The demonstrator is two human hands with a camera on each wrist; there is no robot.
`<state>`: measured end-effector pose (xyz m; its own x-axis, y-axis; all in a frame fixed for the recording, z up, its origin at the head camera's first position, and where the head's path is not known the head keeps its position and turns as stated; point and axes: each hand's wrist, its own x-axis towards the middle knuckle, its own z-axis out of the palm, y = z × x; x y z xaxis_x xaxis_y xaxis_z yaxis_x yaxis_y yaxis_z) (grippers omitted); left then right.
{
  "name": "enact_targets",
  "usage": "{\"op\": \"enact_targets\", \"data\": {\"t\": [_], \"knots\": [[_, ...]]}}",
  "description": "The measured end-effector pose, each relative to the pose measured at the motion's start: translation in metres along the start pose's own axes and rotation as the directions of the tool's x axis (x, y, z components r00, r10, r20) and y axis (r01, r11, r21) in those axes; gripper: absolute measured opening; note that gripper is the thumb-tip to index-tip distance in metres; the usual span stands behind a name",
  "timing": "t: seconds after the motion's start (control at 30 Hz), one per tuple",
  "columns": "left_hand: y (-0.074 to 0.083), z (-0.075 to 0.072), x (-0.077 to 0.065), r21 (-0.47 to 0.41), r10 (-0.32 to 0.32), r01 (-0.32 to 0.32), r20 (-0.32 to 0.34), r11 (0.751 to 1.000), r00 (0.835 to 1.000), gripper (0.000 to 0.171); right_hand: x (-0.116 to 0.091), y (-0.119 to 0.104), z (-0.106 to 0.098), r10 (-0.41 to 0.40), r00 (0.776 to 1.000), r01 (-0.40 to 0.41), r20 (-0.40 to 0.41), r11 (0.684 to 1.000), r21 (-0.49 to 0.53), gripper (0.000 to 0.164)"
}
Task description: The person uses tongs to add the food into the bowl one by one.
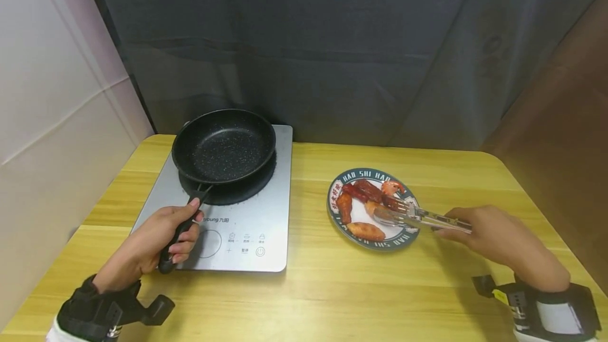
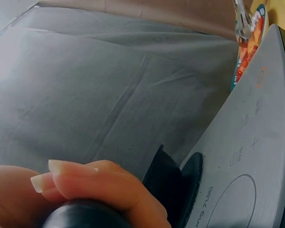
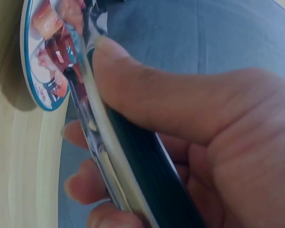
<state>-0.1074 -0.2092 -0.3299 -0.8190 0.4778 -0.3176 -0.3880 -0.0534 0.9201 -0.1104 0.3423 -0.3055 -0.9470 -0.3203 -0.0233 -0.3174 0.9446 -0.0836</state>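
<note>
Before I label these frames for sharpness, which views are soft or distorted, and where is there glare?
Head view: sharp, evenly lit, wide-angle bend at the edges, soft sheen on the induction cooktop. Left wrist view: the left hand on the pan handle is blurred close-up. Right wrist view: the right hand fills the frame, the tongs glint, the plate is soft.

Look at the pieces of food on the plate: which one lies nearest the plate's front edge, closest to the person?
The orange-brown piece lying lengthwise at the plate's front edge; the others sit farther back.
</note>
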Motion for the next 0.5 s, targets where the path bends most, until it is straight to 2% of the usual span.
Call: {"op": "enact_targets", "data": {"t": [0.33, 0.5], "knots": [[-0.0005, -0.0001, 0.0001, 0.006, -0.001, 0.001, -0.012, 1.000, 1.000, 0.038, -0.0017, -0.0071, 0.0017, -0.020, 0.999, 0.019, -0.039, 1.000, -0.023, 0.028], [-0.0007, 0.0000, -0.0003, 0.010, -0.006, 0.006, -0.018, 1.000, 1.000, 0.039, -0.0009, -0.0059, 0.0032, -0.066, 0.993, 0.063, -0.101, 0.997, -0.032, 0.029]]}}
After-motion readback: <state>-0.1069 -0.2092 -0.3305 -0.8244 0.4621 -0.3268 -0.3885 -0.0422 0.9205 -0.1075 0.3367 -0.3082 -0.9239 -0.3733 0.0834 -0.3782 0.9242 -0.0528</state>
